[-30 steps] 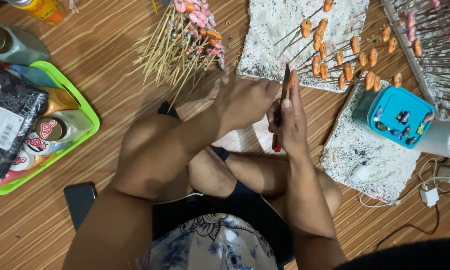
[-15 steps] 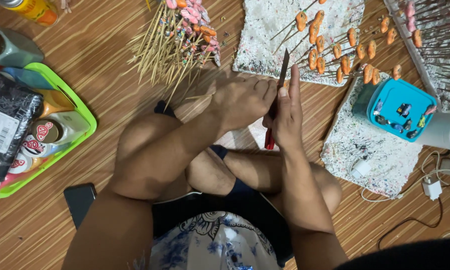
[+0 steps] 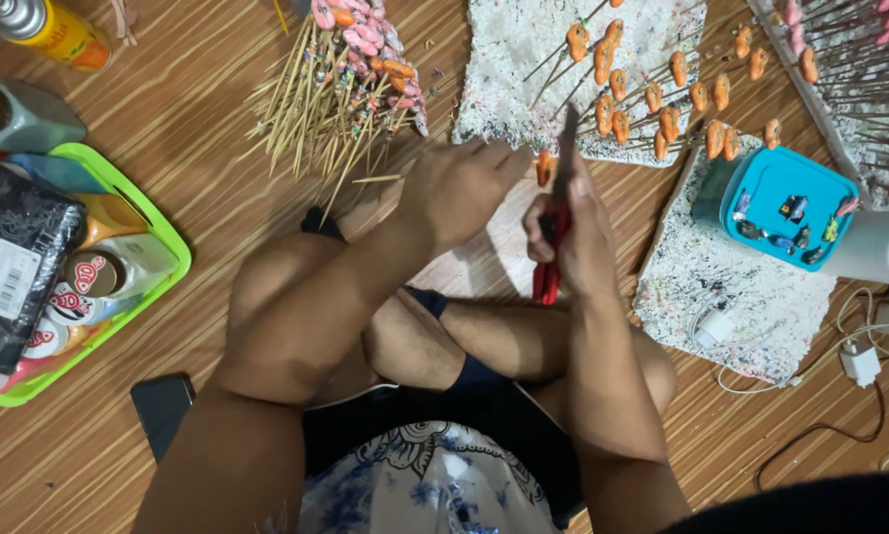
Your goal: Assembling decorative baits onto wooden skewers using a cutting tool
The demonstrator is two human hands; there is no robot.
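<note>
I sit cross-legged on a wooden floor. My right hand [image 3: 575, 229] grips red-handled pliers [image 3: 553, 252] with the dark jaws pointing up and away from me. My left hand [image 3: 459, 188] pinches a thin wooden stick with a small orange piece [image 3: 543, 166] at its end, held right at the pliers' jaws. Behind my left hand lies a bundle of wooden sticks [image 3: 331, 84] tipped with pink and orange pieces. A white foam block [image 3: 524, 59] beyond my hands holds several sticks with orange pieces standing in it.
A green tray [image 3: 163, 232] with packets and jars sits at left, bottles behind it. A dark phone [image 3: 160, 407] lies by my left leg. At right a blue box [image 3: 766, 183] of small pieces rests on another foam block [image 3: 721, 297], with chargers and cables nearby.
Both hands have moved slightly forward and the pliers' jaws have come closer to the orange piece on the stick. The view has shifted a little.
</note>
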